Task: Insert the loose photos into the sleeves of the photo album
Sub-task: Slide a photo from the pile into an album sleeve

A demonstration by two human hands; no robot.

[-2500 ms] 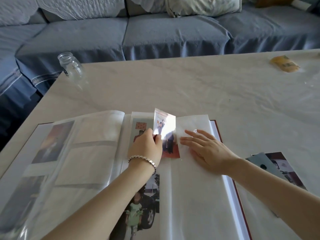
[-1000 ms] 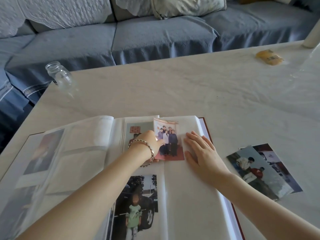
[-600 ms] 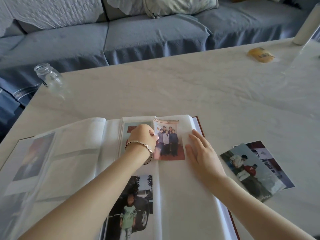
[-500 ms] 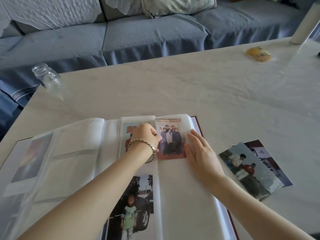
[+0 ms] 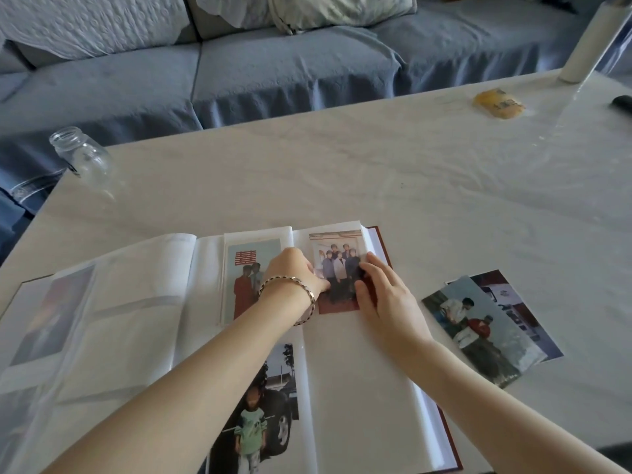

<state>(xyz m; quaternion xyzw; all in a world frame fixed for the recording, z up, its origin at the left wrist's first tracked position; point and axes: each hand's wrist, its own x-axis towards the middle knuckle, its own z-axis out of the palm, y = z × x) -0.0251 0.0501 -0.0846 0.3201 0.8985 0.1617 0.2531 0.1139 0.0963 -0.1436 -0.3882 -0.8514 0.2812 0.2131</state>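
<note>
The group photo [image 5: 337, 268] was found lying flat at the top of the right-hand page of the photo album [image 5: 359, 388], at the upper sleeve (how far under the film could not be told). Its left edge was pinched by the curled fingers and thumb of the left hand [image 5: 295, 271]. Its right edge was pressed by the straight fingers of the right hand [image 5: 383, 295], which gripped nothing. The print was judged light, thin and bendable, its glossy face easily smudged and slippery against the film. It would best be taken by its edges and kept flat, so that no corner was caught or creased. At least 2 loose photos [image 5: 485, 333] were left overlapped on the table [image 5: 376, 172], just right of the album. The table was covered in a pale, wrinkled sheet. A glass jar [image 5: 82, 155] was set at its far left corner, a yellow packet [image 5: 499, 103] and a white roll [image 5: 588, 39] at its far right, and a blue-grey sofa [image 5: 273, 73] was seen behind.
</note>
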